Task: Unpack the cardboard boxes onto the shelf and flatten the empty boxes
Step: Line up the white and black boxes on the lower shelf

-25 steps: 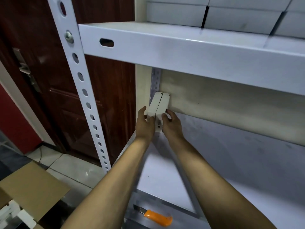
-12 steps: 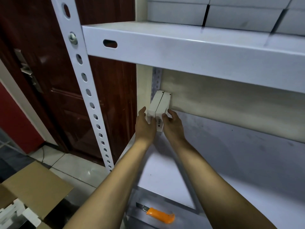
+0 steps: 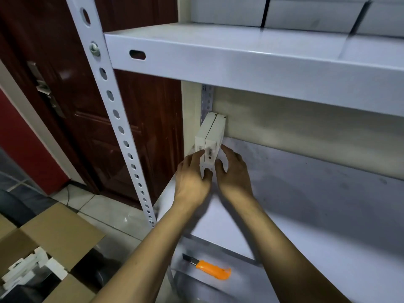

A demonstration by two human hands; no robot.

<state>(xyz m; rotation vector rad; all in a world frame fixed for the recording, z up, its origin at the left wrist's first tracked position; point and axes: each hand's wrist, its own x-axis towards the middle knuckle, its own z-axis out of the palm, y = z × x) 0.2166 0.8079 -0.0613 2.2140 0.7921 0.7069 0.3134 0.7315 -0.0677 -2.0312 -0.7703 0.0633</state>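
From the head camera, two slim white boxes [image 3: 211, 136] stand upright, side by side and touching, at the back left corner of the middle shelf [image 3: 306, 204], against the cream wall and just beside the perforated rear post. Their near ends carry small barcode labels. The left hand [image 3: 192, 176] is at the left face of the pair with its thumb curled round the near lower edge; the right hand [image 3: 234, 171] is at the right face, fingers stretched along the side and thumb at the front edge, so the two hands clamp the pair between them. Both forearms reach in from below. On a lower shelf level near the front lies an orange utility knife [image 3: 211, 268], well apart from the hands. The upper shelf [image 3: 240, 55] carries a row of larger white boxes [image 3: 306, 12]. On the tiled floor at lower left stands an open cardboard box [image 3: 54, 232] with more white packages [image 3: 26, 267] inside. A dark red-brown door [image 3: 65, 95] stands behind the front perforated upright [image 3: 113, 112].
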